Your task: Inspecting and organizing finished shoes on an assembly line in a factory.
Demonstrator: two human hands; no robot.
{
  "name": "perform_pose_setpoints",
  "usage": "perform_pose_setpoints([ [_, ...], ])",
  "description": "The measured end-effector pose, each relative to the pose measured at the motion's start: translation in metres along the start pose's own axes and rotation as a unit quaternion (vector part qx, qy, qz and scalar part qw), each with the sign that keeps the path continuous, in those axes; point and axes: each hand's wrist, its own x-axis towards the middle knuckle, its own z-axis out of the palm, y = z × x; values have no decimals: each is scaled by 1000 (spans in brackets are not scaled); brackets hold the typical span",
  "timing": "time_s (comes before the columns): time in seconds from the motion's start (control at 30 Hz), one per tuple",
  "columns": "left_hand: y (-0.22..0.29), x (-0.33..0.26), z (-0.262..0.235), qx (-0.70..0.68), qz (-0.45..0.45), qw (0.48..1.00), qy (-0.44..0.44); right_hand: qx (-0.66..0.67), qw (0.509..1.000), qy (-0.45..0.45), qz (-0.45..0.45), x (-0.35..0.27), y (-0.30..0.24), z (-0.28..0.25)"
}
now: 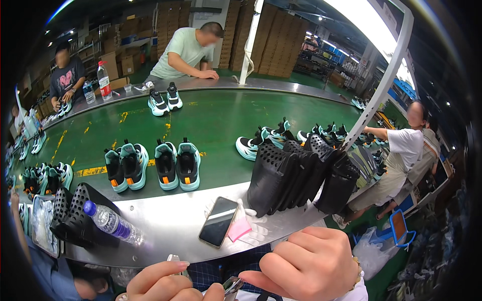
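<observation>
Low in the picture, my left hand [163,285] is closed on a small shiny metal tool [232,285] that resembles a nail clipper. Its end meets the thumb of my right hand [311,263], whose other fingers are curled into a fist; nothing shows in it. Another pale, glinting piece [174,259] stands by my left index finger, its kind unclear. Just beyond my hands, a dark-screened phone [218,221] lies on the metal ledge [165,220], with white gloves [258,232] and a pink patch [239,229] beside it.
A purple-capped bottle [114,224] lies near perforated black forms [83,213] at left; more black forms [273,175] stand at right. Pairs of black and teal shoes [178,164] rest on the green belt [211,120]. A person [183,55] leans across the far side.
</observation>
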Motion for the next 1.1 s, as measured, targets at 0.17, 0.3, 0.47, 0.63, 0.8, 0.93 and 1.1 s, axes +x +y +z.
perform_pose_setpoints([
  [0.17, 3, 5, 2, 6, 9, 1000, -2, -9, 1000, 8, 5, -4, 0, 2],
  [0.3, -1, 4, 3, 25, -11, 1000, -7, 4, 1000, 12, 1, 0, 5, 14],
  [0.47, -4, 11, 8, -3, 7, 1000, 2, -25, 1000, -7, 18, -3, 2, 4],
  [0.63, -6, 9, 9, 9, -7, 1000, -2, -13, 1000, -24, 1, -1, 5, 12],
  [0.8, -8, 11, 11, -8, -10, 1000, -4, -16, 1000, -7, -5, -8, 10, 20],
  [0.93, -8, 11, 12, -16, -6, 1000, -5, -21, 1000, -20, 2, -8, 9, 16],
  [1.1, -11, 12, 12, -25, 12, 999, -15, -3, 1000, -25, -1, -5, 8, 17],
])
